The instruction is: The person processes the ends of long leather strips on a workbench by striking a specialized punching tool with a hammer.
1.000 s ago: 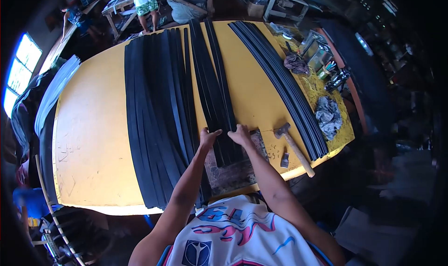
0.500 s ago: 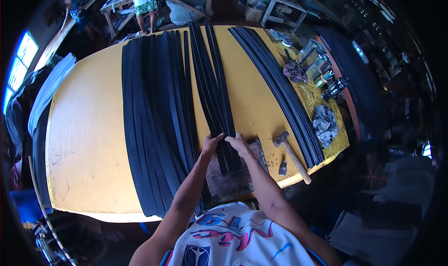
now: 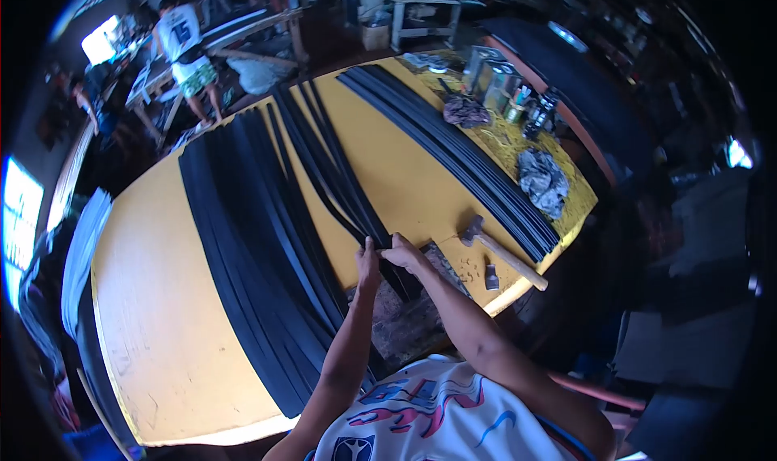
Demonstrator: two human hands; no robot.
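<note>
Side by side near the front of the yellow table [image 3: 154, 315], my left hand [image 3: 368, 261] and my right hand [image 3: 402, 254] are both closed on a small group of long black strips [image 3: 344, 182]. These strips run away from me to the far edge, and their near ends lie over a dark, worn slab [image 3: 388, 323]. A wide bundle of black strips [image 3: 251, 234] covers the table to the left of my hands. To the right, a wooden-handled hammer [image 3: 506, 256] lies beside a small dark metal piece [image 3: 491, 277].
Another row of black strips [image 3: 453, 153] lies along the right side. Beyond it are a crumpled plastic bag [image 3: 542, 184], a dark bundled cloth [image 3: 465, 111] and several cans. A person [image 3: 188, 48] stands at a bench behind the table, and another person is farther left.
My view has turned, so the table appears tilted. Both hands still grip the strips, which now bow to the left just beyond my left hand.
</note>
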